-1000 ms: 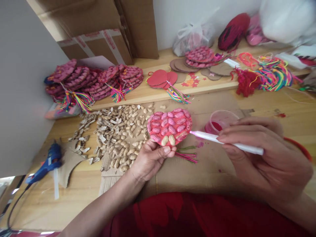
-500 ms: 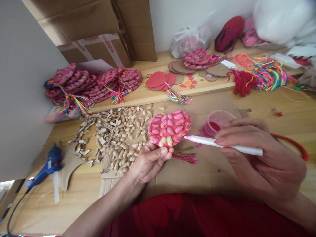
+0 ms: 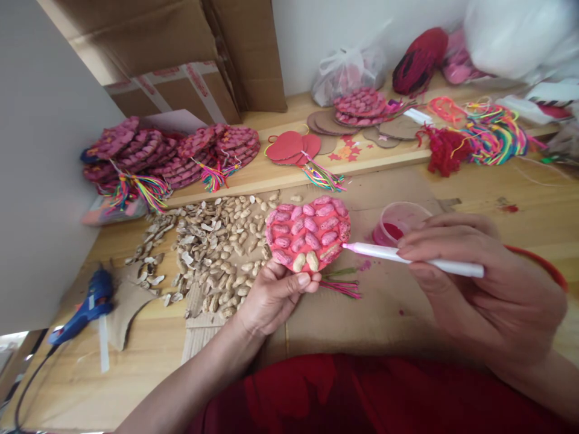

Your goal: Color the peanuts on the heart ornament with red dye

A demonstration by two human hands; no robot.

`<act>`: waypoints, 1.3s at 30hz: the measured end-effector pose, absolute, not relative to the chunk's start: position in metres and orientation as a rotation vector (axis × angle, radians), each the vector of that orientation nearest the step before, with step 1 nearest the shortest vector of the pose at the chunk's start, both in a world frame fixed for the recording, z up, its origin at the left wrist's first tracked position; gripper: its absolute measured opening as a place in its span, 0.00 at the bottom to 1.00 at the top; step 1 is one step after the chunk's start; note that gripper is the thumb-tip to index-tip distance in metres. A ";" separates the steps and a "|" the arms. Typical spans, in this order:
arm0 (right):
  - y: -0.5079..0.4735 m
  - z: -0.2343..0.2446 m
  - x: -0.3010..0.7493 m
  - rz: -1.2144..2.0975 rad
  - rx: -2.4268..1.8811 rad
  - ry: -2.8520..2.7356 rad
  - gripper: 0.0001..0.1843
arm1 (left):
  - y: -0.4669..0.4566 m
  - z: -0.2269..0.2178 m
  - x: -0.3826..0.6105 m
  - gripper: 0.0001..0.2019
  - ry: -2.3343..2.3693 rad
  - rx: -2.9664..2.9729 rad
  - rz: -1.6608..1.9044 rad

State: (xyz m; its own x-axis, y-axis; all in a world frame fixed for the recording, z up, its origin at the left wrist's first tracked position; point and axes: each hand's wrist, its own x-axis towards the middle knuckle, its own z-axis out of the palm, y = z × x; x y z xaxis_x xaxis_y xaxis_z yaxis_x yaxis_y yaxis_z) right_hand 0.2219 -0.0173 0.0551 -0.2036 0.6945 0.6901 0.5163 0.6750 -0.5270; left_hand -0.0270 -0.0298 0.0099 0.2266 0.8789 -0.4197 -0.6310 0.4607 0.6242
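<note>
My left hand (image 3: 275, 295) pinches the lower tip of a red heart-shaped card (image 3: 309, 232) covered with pink-painted peanut shells; two shells at its bottom are bare tan. A bundle of red and green threads (image 3: 341, 282) hangs from the heart's tip. My right hand (image 3: 479, 286) is closed around a white paintbrush (image 3: 409, 258), whose pink tip touches the heart's right edge. Just behind the brush stands a small clear cup of pink paint (image 3: 400, 222).
Loose peanut shells (image 3: 212, 241) are spread on cardboard left of the heart. A blue glue gun (image 3: 84, 307) lies at the far left. Finished pink hearts with tassels (image 3: 167, 154) are piled at the back, beside red card hearts (image 3: 292, 146), coloured threads (image 3: 488, 135) and cardboard boxes (image 3: 181, 60).
The brush tip first reached left onto the heart's lower right edge, then drew back a little and higher. My left hand tilted the heart slightly.
</note>
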 end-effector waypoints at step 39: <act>-0.021 0.055 0.222 0.220 -0.970 -1.862 0.14 | -0.031 0.010 -0.025 0.15 0.840 0.385 1.082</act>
State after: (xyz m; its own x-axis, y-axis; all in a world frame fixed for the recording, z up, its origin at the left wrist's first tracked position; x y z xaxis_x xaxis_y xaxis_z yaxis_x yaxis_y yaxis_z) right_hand 0.2218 -0.0207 0.0546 -0.1947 0.7034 0.6836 0.5244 0.6636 -0.5335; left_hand -0.0254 -0.0314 0.0101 0.2094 0.8884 -0.4086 -0.6157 0.4444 0.6507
